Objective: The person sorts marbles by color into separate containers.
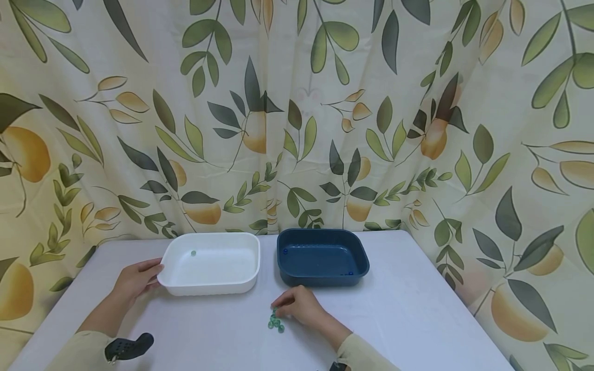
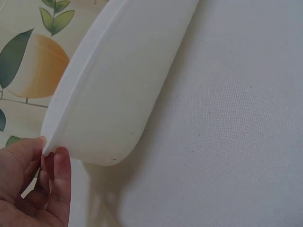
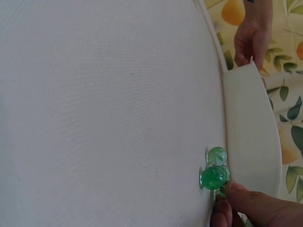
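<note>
My left hand (image 1: 136, 281) grips the left rim of the white tray (image 1: 211, 288); in the left wrist view the thumb and fingers (image 2: 61, 165) pinch its edge (image 2: 113, 94). One green marble (image 1: 193, 253) lies inside that tray. On the cloth in front of the trays sits a small cluster of green glass marbles (image 1: 276, 323). My right hand (image 1: 301, 307) is at the cluster's back edge, and in the right wrist view its thumb and finger (image 3: 255, 205) pinch a green marble, partly hidden, beside other marbles (image 3: 214, 177).
A dark blue tray (image 1: 320, 281) stands to the right of the white one, with a few dark blue marbles (image 1: 350, 273) inside. Behind the white-covered table (image 1: 417, 319) hangs a curtain (image 1: 297, 129) with leaves and fruit.
</note>
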